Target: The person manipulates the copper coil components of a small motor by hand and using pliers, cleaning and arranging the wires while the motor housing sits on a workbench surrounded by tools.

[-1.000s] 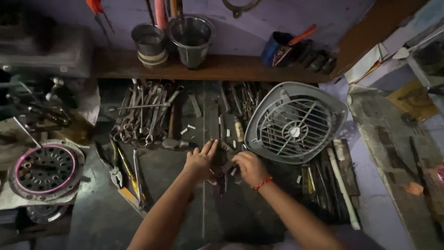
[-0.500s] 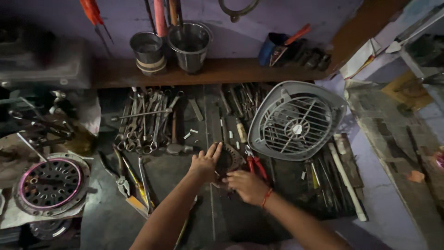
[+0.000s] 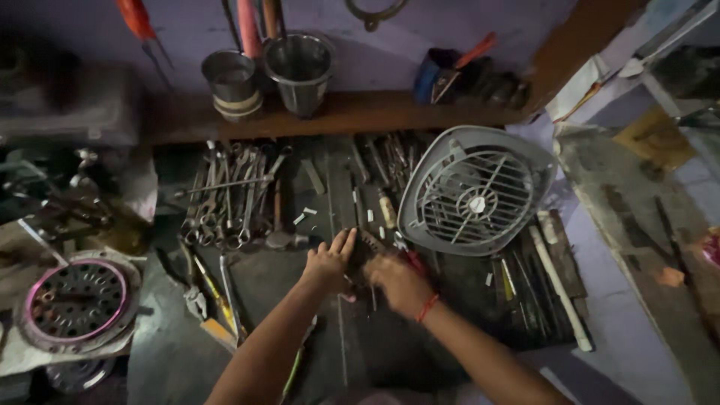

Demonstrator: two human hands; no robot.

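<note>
My left hand rests on the dark work surface with its fingers stretched toward a small dark part lying between both hands. My right hand, with a red thread at the wrist, is blurred and curled just right of it, beside red-handled pliers. What the right hand grips is hidden by blur. A grey fan grille leans just beyond the right hand.
Several wrenches lie spread at the upper left. Two metal cups stand on a wooden shelf. A round perforated metal disc lies at the left. Long tools and a white rod lie at the right.
The camera view has shifted slightly. Both hands stayed over the small part; the right hand moved a little toward me and is now blurred.
</note>
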